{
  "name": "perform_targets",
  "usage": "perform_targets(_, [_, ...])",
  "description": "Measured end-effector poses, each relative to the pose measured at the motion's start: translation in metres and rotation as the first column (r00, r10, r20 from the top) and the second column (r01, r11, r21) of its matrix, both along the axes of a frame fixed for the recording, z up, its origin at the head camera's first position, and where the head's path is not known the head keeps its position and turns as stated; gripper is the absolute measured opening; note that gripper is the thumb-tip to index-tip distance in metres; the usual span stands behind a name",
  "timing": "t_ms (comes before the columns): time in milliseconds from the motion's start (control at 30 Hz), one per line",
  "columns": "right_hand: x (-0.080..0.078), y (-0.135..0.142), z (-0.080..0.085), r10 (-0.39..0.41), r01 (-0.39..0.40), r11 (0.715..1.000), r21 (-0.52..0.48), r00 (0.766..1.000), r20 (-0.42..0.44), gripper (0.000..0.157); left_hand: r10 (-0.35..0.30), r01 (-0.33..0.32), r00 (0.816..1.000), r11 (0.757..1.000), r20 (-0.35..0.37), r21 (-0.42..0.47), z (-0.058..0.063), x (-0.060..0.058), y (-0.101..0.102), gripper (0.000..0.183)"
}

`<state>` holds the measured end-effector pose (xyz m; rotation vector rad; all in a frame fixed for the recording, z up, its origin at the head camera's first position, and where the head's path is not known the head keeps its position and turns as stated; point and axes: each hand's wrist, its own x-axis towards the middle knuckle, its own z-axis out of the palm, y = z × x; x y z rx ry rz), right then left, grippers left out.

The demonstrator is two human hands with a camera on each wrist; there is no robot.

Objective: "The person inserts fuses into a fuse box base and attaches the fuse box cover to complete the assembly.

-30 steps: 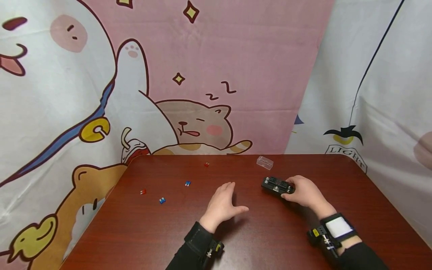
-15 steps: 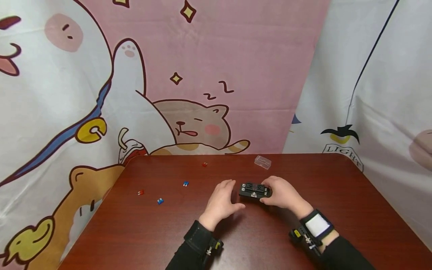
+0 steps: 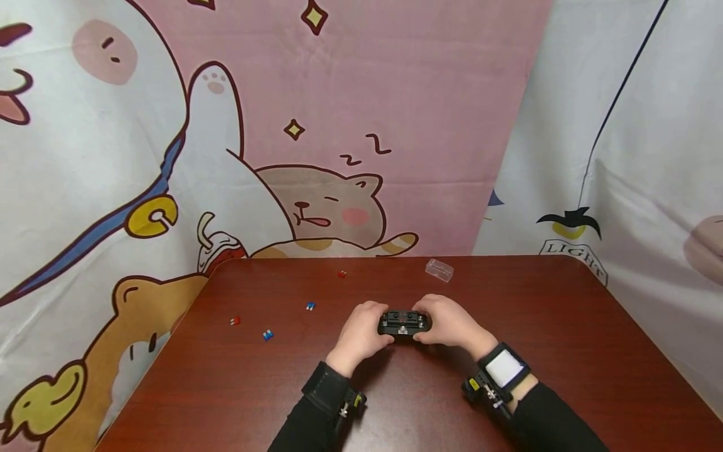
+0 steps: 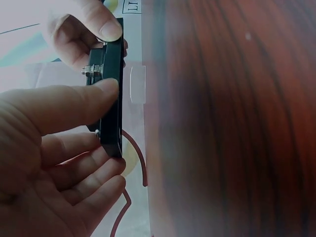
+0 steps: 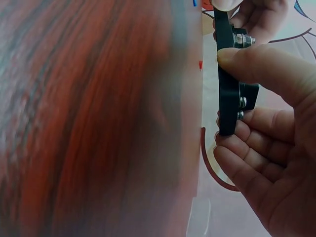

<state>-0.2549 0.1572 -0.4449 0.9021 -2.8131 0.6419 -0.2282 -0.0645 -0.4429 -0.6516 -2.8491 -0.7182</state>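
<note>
A black fuse block [image 3: 403, 322] with metal terminal screws is held level over the middle of the table, between both hands. My left hand [image 3: 358, 336] grips its left end, thumb on the near side and fingers on the far side. At the other end my right hand [image 3: 449, 322] pinches it the same way. In the left wrist view, the thumb presses the side of the block [image 4: 113, 64] near a bolt. The right wrist view shows the block's thin black base [image 5: 227, 108] between thumb and fingers, with the other hand's fingertips above.
Small blade fuses lie to the left: a red one [image 3: 235, 321], a blue one [image 3: 268, 335], another blue one [image 3: 310, 306] and a red one [image 3: 342, 274] farther back. A clear plastic cover [image 3: 439, 270] lies near the back edge of the brown table [image 3: 565, 351].
My right hand has carried the fuse block leftward from the right side to the middle. My left hand, earlier apart from it with fingers spread, now grips its left end.
</note>
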Motion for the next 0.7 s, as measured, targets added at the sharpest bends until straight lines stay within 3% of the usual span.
perform_targets(267, [-0.005, -0.007, -0.007, 0.011, -0.011, 1.0, -0.002, 1.0, 0.022, 0.039, 0.006, -0.004, 0.999, 0.999, 0.051, -0.037, -0.001, -0.009, -0.006, 0.042])
perform_targets(533, [-0.008, -0.011, -0.013, -0.013, 0.013, 1.0, -0.001, 0.995, 0.094, 0.039, -0.005, 0.012, 0.995, 0.998, 0.098, -0.068, -0.004, -0.016, -0.007, 0.041])
perform_targets(700, [-0.01, -0.013, -0.016, 0.0, 0.0, 1.0, 0.005, 0.996, 0.094, 0.039, -0.004, 0.013, 0.995, 0.996, 0.103, -0.085, -0.005, -0.018, -0.007, 0.041])
